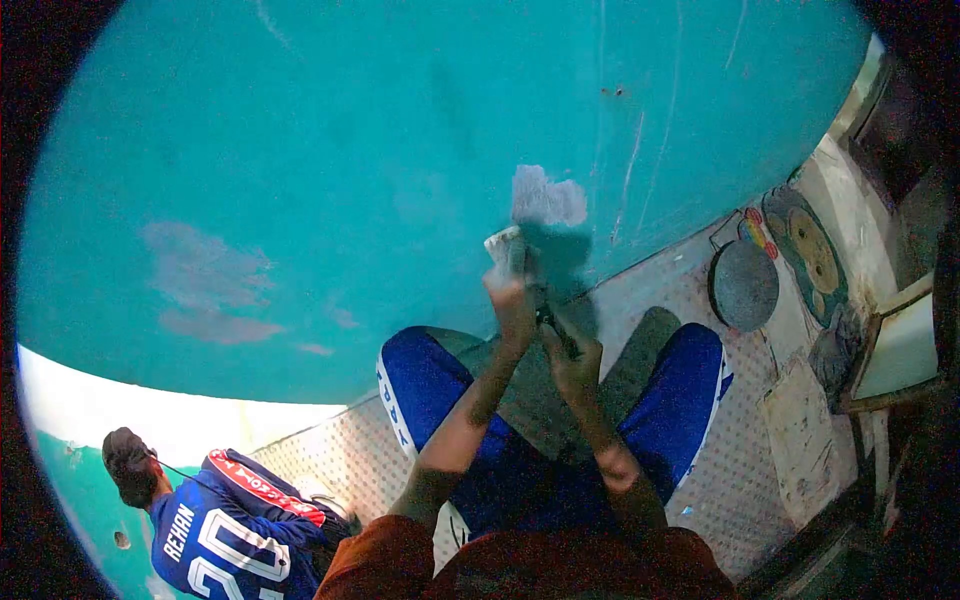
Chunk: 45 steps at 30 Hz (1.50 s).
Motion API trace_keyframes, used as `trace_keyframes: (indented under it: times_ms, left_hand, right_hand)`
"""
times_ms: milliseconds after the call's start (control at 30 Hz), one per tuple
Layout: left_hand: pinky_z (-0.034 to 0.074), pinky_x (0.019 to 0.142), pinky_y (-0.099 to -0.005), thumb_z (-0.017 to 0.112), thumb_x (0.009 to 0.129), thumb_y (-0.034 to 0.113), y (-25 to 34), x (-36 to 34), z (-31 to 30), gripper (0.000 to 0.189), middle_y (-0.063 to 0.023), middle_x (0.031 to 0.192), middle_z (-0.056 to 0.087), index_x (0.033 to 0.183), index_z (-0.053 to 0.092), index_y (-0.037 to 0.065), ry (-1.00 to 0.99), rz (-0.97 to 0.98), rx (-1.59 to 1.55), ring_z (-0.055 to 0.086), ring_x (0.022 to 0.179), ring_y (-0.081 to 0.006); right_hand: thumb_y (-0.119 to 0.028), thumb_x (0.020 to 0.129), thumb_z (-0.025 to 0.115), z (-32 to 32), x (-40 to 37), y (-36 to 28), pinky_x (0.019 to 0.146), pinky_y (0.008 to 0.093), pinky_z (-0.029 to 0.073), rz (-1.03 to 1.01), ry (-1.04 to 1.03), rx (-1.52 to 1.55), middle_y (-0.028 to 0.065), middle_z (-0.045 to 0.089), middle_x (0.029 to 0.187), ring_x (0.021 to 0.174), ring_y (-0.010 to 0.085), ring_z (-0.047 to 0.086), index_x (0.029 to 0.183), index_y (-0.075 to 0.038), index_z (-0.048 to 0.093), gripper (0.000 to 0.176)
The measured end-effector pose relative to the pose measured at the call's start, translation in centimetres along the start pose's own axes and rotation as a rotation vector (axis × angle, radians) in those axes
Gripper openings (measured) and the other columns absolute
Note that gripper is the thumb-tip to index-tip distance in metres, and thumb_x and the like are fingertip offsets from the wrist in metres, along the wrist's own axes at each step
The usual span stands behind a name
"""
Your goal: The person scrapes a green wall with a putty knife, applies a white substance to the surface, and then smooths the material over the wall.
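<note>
My left hand (512,308) is closed round a pale, flat rectangular piece (506,250), held upright near the teal wall (400,130); its exact kind is blurred. Close beside it, slightly lower and to the right, my right hand (575,365) grips a dark-handled tool (556,332). The tool's working end is hard to make out where the hands meet. Just above both hands, a whitish patch (548,197) marks the wall, with their shadow falling below it. My blue-trousered knees are bent on either side of my forearms.
Another person (225,525) in a blue shirt sits low at the left. A round grey vessel (743,287) stands on the patterned floor (730,400) at right, near a dark oval mat-like thing (806,250) and a framed panel (898,348). Paler patches (205,270) mark the wall.
</note>
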<state>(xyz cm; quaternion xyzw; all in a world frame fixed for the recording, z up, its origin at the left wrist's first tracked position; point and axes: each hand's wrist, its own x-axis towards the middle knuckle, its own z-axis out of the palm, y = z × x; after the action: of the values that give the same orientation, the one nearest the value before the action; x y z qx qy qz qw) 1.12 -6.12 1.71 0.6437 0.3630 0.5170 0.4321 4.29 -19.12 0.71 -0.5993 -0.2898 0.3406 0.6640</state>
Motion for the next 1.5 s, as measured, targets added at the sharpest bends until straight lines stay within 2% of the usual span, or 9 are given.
trace_keyframes:
  times_ms: [300,533,733,833,900,1067,1133,1267,1500]
  left_hand:
    - [0.039,0.051,-0.027,0.054,0.087,0.03,3.5,0.3,0.5,0.032,-0.0052,0.066,0.053,0.082,0.058,-0.002,0.112,-0.209,-0.105,0.049,0.056,-0.0132]
    - [0.04,0.052,-0.0292,0.053,0.087,0.018,1.7,0.0,0.2,0.022,-0.0056,0.065,0.052,0.093,0.058,-0.003,0.18,-0.363,-0.333,0.048,0.058,-0.0151]
    - [0.041,0.053,-0.0286,0.052,0.085,0.012,0.5,0.0,-0.3,0.028,-0.0041,0.067,0.054,0.112,0.057,0.008,0.059,0.172,0.243,0.048,0.058,-0.0133]
    - [0.04,0.053,-0.0283,0.053,0.085,0.011,4.1,0.7,0.0,0.029,-0.0058,0.068,0.054,0.112,0.057,0.007,0.056,-0.192,-0.131,0.047,0.058,-0.0136]
    - [0.04,0.052,-0.0281,0.052,0.085,0.013,3.0,0.2,-0.2,0.027,-0.0055,0.069,0.054,0.11,0.058,0.006,0.165,0.271,0.372,0.047,0.057,-0.0135]
    - [0.038,0.048,-0.0295,0.054,0.085,0.018,1.4,0.9,0.5,0.022,-0.0056,0.068,0.052,0.102,0.059,0.005,0.184,0.277,0.256,0.045,0.054,-0.016]
    - [0.038,0.047,-0.0306,0.055,0.084,0.021,0.8,1.4,-0.1,0.021,-0.006,0.067,0.05,0.098,0.059,0.005,0.258,0.628,0.656,0.044,0.053,-0.0173]
    - [0.038,0.05,-0.0309,0.052,0.086,0.027,2.0,0.8,0.1,0.026,-0.0075,0.065,0.048,0.095,0.058,0.004,0.05,0.046,0.15,0.043,0.053,-0.018]
    - [0.04,0.056,-0.0307,0.051,0.084,0.024,3.0,1.1,0.1,0.025,-0.0081,0.068,0.048,0.097,0.056,0.003,0.063,0.176,0.103,0.044,0.058,-0.0173]
  right_hand:
    - [-0.013,0.084,0.058,0.2,1.0,-0.4,0.058,0.0246,0.043,-0.328,0.039,-0.228,0.0063,0.062,0.075,0.065,0.0086,0.053,0.105,0.004,0.059,0.027]
    - [-0.017,0.086,0.055,0.5,-0.6,-0.9,0.058,0.0245,0.043,-0.113,-0.014,-0.099,0.0045,0.061,0.075,0.064,0.008,0.053,0.104,0.003,0.059,0.027]
    - [-0.019,0.086,0.057,0.2,-0.7,0.9,0.057,0.0234,0.042,-0.095,-0.04,-0.071,0.0041,0.061,0.08,0.064,0.0079,0.052,0.103,0.001,0.06,0.027]
    - [-0.019,0.086,0.057,0.8,0.5,-2.8,0.059,0.0233,0.041,-0.087,-0.022,0.068,0.0044,0.062,0.082,0.067,0.0082,0.053,0.103,0.002,0.061,0.026]
    - [-0.018,0.086,0.057,0.7,-0.7,-2.3,0.061,0.0233,0.042,-0.046,-0.038,-0.036,0.0049,0.062,0.084,0.07,0.0085,0.053,0.103,0.002,0.061,0.027]
    - [-0.015,0.085,0.057,0.7,-0.4,-0.9,0.068,0.0247,0.044,-0.085,-0.015,-0.002,0.0078,0.063,0.091,0.079,0.0103,0.056,0.104,0.004,0.06,0.027]
    - [-0.014,0.085,0.058,0.9,0.0,-0.8,0.068,0.025,0.044,-0.1,0.016,0.025,0.0073,0.063,0.09,0.079,0.01,0.056,0.104,0.004,0.059,0.027]
    - [-0.013,0.085,0.058,1.0,-0.3,-2.8,0.069,0.0256,0.044,-0.267,0.037,-0.113,0.0072,0.063,0.09,0.079,0.0106,0.056,0.104,0.005,0.059,0.027]
    - [-0.012,0.085,0.058,1.0,0.0,-3.1,0.065,0.025,0.044,-0.222,0.039,-0.082,0.0064,0.063,0.087,0.075,0.0102,0.054,0.104,0.006,0.059,0.027]
